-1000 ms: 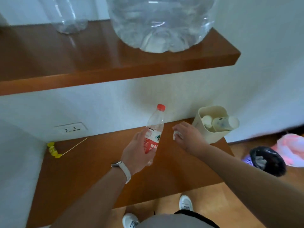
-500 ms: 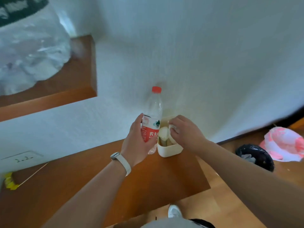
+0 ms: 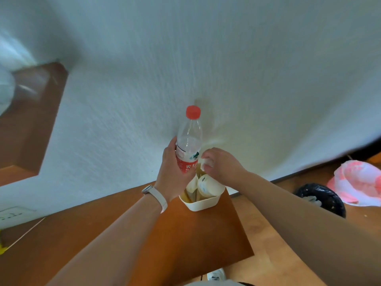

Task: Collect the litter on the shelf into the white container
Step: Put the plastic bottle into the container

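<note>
Closest to me is the glossy reddish-brown shelf [image 3: 185, 240], smooth and flat, with both my forearms reaching out over it and a pale-strapped watch [image 3: 153, 193] on the left wrist. At its far right end, up against the wall, sits the white container [image 3: 204, 204], a smooth off-white plastic tub with rounded corners. It already holds a pale round pot [image 3: 208, 185] lying tilted against other pieces I cannot make out.

Just above the tub, my left hand [image 3: 172, 176] has its fingers wrapped round the labelled waist of a water bottle [image 3: 189, 141]. The bottle is thin clear plastic with a red cap and looks empty. I hold it upright, so that, I judge, it can go in base first beside the pot. My right hand [image 3: 223, 165] hovers over the tub's mouth, its fingers pinched narrow on a small crumpled white scrap [image 3: 207, 163], soft like tissue, placed to drop straight in.

Behind them rises the rough, textured white wall [image 3: 226, 69]. On the floor to the right is a crinkly black bin bag [image 3: 323, 200].
</note>
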A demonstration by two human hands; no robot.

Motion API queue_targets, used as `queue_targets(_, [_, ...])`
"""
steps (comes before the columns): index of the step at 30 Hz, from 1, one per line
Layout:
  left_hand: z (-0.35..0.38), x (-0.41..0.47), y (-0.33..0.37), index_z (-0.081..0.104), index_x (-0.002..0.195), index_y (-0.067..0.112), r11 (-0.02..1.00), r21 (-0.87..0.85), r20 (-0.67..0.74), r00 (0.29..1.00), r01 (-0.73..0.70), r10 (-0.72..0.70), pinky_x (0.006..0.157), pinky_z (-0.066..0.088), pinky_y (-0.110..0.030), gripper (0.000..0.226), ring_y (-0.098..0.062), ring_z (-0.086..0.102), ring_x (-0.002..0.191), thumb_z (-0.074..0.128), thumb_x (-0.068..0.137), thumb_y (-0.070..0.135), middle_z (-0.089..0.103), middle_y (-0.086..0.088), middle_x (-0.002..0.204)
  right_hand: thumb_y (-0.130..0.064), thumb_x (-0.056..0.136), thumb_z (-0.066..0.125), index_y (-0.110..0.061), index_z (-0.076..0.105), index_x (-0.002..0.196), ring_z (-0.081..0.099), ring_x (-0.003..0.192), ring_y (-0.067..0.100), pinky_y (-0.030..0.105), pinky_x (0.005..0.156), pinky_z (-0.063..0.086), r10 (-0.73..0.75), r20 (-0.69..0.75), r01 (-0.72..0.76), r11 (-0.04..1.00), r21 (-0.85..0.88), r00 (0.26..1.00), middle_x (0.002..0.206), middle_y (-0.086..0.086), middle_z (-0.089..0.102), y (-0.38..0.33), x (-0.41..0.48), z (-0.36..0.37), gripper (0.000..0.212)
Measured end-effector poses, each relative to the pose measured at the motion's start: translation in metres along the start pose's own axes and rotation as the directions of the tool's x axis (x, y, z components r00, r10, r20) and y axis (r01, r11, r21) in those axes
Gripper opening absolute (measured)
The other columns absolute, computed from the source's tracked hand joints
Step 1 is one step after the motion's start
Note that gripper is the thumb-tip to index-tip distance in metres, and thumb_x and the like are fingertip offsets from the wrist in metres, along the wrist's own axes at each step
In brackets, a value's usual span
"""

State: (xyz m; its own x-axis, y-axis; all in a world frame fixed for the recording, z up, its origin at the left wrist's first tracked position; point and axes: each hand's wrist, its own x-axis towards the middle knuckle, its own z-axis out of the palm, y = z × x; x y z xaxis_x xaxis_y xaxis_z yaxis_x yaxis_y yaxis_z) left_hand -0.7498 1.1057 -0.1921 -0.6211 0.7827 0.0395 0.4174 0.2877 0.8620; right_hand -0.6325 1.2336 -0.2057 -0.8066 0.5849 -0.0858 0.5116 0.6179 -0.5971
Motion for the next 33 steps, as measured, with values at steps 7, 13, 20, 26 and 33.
queue_targets(7, [0.009,0.015,-0.005,0.034,0.135,0.035,0.999,-0.039,0.036,0.999,0.018,-0.016,0.097,0.052,-0.036,0.079,-0.015,0.049,0.121,0.083,0.075,0.021,0.041,0.011,0.127,-0.027,0.089,0.060,-0.021,0.060,0.119,0.056,0.100,0.013,0.024,0.083,0.043,-0.015,0.022,0.015,1.000,0.003,1.000,0.113,-0.004,0.059,0.021,0.007,-0.005,0.030])
queue_targets(13, [0.019,0.024,-0.018,0.032,0.126,0.044,0.997,-0.056,0.091,0.994,0.058,-0.053,0.093,0.055,-0.034,0.075,-0.015,0.054,0.117,0.084,0.074,0.027,0.044,0.012,0.127,-0.027,0.091,0.056,-0.020,0.062,0.116,0.056,0.096,0.012,0.030,0.086,0.047,0.004,0.004,-0.004,0.999,0.045,1.000,0.109,-0.004,0.060,0.026,0.009,-0.004,0.027])
queue_targets(20, [0.030,0.030,-0.021,0.031,0.128,0.050,0.998,-0.057,0.075,0.997,0.024,-0.020,0.090,0.052,-0.022,0.077,-0.009,0.053,0.117,0.083,0.074,0.032,0.043,0.018,0.127,-0.030,0.093,0.052,-0.022,0.065,0.106,0.057,0.087,0.008,0.026,0.077,0.048,0.082,-0.034,-0.077,0.987,0.143,0.996,0.098,-0.007,0.061,0.031,0.007,0.004,0.021])
queue_targets(26, [0.044,0.029,-0.025,0.036,0.127,0.040,0.999,-0.037,0.086,0.996,-0.025,0.028,0.090,0.057,-0.037,0.073,-0.014,0.056,0.114,0.083,0.072,0.042,0.045,0.014,0.124,-0.025,0.090,0.052,-0.021,0.065,0.096,0.056,0.081,0.009,0.032,0.073,0.051,0.170,-0.081,-0.149,0.964,0.222,0.982,0.090,-0.005,0.063,0.032,-0.002,0.006,0.016])
queue_targets(33, [0.048,0.033,-0.033,0.036,0.124,0.041,0.999,0.040,0.147,0.989,-0.012,0.006,0.084,0.058,-0.043,0.074,-0.014,0.060,0.106,0.082,0.067,0.049,0.048,0.015,0.119,-0.037,0.090,0.055,-0.025,0.062,0.099,0.057,0.083,0.007,0.033,0.077,0.054,0.168,-0.038,-0.156,0.962,0.223,0.985,0.093,-0.011,0.061,0.036,-0.015,0.002,0.017])
